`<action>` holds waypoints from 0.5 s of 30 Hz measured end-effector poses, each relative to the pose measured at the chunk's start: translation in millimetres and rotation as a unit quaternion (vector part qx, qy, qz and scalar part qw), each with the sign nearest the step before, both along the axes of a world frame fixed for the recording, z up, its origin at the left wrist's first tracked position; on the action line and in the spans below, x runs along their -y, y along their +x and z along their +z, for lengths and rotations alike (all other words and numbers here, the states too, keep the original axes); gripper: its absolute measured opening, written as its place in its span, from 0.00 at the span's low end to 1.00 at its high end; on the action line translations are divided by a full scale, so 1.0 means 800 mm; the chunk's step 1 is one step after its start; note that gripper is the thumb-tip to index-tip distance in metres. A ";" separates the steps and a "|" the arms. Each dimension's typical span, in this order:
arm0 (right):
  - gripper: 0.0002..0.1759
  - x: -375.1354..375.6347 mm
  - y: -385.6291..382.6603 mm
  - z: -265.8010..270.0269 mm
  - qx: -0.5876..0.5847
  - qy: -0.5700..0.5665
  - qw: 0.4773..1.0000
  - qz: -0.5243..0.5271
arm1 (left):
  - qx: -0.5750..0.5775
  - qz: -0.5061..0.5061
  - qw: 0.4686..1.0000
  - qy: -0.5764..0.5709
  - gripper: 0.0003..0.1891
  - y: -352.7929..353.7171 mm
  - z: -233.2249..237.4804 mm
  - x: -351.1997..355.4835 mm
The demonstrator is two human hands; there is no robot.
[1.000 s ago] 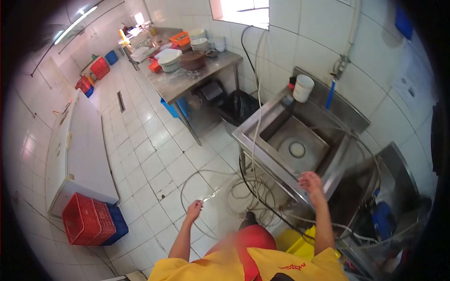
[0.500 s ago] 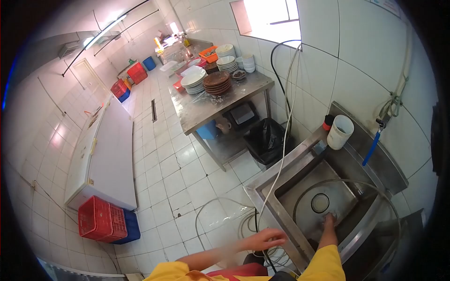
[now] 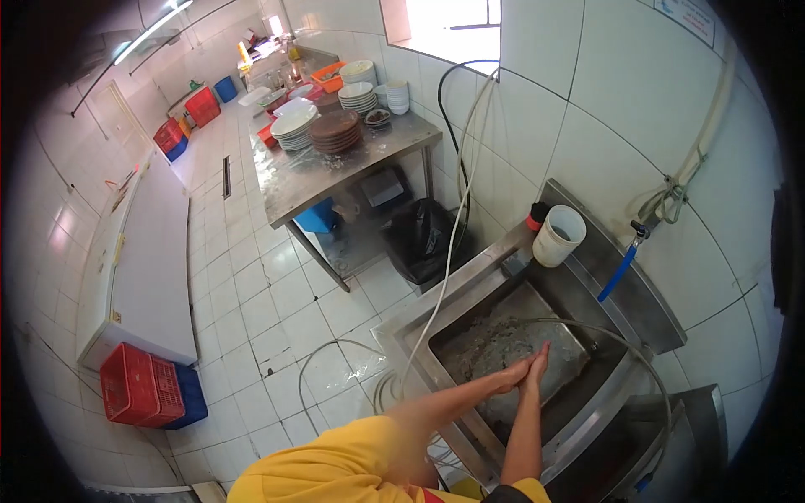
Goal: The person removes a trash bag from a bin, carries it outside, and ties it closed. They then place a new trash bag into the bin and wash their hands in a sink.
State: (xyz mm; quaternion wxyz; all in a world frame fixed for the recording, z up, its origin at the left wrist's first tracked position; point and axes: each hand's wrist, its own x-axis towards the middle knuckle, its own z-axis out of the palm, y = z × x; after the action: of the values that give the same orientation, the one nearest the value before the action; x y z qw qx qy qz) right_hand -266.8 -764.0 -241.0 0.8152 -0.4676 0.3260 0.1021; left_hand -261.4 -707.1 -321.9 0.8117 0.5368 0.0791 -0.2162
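Over the steel sink basin [image 3: 579, 356], my left hand [image 3: 513, 375] and my right hand [image 3: 537, 365] touch each other side by side, palm against palm. Their fingers look stretched out toward the basin, and no object shows in either hand. Below them, rippling water [image 3: 495, 339] covers part of the basin floor. A thin hose [image 3: 616, 333] curves over the sink's right edge into the basin, its end lost in the water.
A white bucket [image 3: 558, 237] and a red-and-black item [image 3: 537, 216] stand on the sink's back ledge. A black bin [image 3: 419, 243] is beside the steel table [image 3: 289, 189], which bears stacked plates [image 3: 335, 132]. A pale hose [image 3: 436, 293] crosses the sink's left edge.
My left hand has moved from outside the sink to meet my right hand over the basin. The water now ripples. The view has shifted, so the surroundings sit further left.
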 end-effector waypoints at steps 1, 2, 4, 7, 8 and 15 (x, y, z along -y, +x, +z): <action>0.41 0.025 0.008 -0.099 0.056 -0.076 0.995 0.043 | -0.050 -0.041 0.996 -0.060 0.26 -0.013 -0.016 0.001; 0.41 0.004 -0.005 -0.086 0.060 -0.073 0.995 0.039 | -0.095 -0.083 0.985 -0.117 0.26 -0.019 -0.038 0.000; 0.40 -0.052 -0.057 -0.032 0.141 -0.365 0.914 0.111 | -0.024 0.032 0.962 -0.270 0.23 0.002 -0.138 0.009; 0.37 0.004 -0.035 -0.053 0.033 -0.102 0.992 0.065 | 0.151 -0.054 0.984 0.078 0.29 -0.018 -0.052 0.003; 0.36 0.026 -0.017 -0.075 -0.114 0.072 0.990 0.035 | 0.227 -0.137 0.955 0.134 0.27 -0.026 -0.033 -0.001; 0.26 0.133 0.015 -0.322 -0.168 -0.156 0.965 0.128 | 0.350 -0.233 0.865 0.274 0.12 -0.058 0.077 -0.047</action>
State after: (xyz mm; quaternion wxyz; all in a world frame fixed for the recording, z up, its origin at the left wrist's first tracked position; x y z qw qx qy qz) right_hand -255.0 -870.3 -498.6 0.6460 -0.6028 0.4078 0.2304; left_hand -308.1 -669.6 -260.7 0.5317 0.7811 -0.2818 -0.1666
